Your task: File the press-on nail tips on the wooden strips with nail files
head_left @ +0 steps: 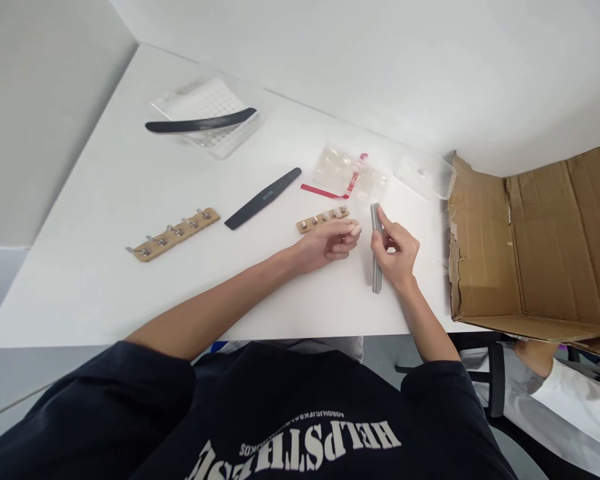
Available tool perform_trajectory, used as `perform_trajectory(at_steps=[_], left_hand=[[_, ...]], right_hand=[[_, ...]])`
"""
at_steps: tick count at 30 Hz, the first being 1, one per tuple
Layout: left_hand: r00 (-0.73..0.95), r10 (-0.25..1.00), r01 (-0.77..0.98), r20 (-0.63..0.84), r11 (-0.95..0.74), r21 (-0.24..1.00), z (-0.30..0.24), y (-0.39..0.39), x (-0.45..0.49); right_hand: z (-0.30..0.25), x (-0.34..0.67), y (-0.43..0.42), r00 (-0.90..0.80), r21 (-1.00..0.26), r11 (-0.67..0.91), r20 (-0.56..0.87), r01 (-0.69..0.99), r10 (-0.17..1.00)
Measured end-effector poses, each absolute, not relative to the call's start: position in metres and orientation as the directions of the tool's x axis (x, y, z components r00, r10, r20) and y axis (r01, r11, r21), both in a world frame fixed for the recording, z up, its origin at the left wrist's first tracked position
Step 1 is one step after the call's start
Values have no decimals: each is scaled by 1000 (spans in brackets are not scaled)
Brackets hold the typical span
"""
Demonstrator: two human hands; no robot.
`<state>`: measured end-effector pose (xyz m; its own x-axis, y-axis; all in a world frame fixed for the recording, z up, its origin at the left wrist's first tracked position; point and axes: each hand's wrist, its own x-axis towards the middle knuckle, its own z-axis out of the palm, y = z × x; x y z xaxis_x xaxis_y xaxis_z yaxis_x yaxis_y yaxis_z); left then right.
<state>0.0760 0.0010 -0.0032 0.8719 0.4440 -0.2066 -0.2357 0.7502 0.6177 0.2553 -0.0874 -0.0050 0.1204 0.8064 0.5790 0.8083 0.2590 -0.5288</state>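
My left hand is closed, its thumb and forefinger pinching a small whitish false nail; its exact shape is hard to make out. My right hand grips a grey nail file that stands lengthwise, a little apart from the left fingers. Just behind the left hand lies a short wooden strip with a row of small metal holders, partly covered by the hand. A black nail file rests on the table to its left.
A longer wooden strip with metal clips lies at left. Farther back, a curved black file rests on a clear plastic package. Clear nail trays with a red strip, a clear lid and a cardboard box stand right. Another person sits beyond.
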Motion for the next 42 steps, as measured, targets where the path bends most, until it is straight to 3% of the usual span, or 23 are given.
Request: perform_trajectory(at_steps=[7, 20, 27, 33, 42], left_hand=[[861, 461, -251, -217, 755, 605, -7, 1, 77], [841, 487, -225, -235, 711, 667, -9, 2, 78], [866, 463, -210, -190, 680, 702, -4, 0, 77], [824, 546, -211, -151, 543, 813, -9, 0, 79], [777, 621, -204, -107, 409, 889, -11, 0, 78]], right_hand=[[-4, 248, -95, -40, -498, 387, 573, 776, 818], [-4, 245, -96, -46, -506, 407, 584, 761, 811], [-2, 260, -87, 188, -590, 148, 469, 794, 863], [4, 254, -95, 27, -597, 337, 516, 728, 856], [1, 244, -94, 65, -621, 291, 485, 728, 872]])
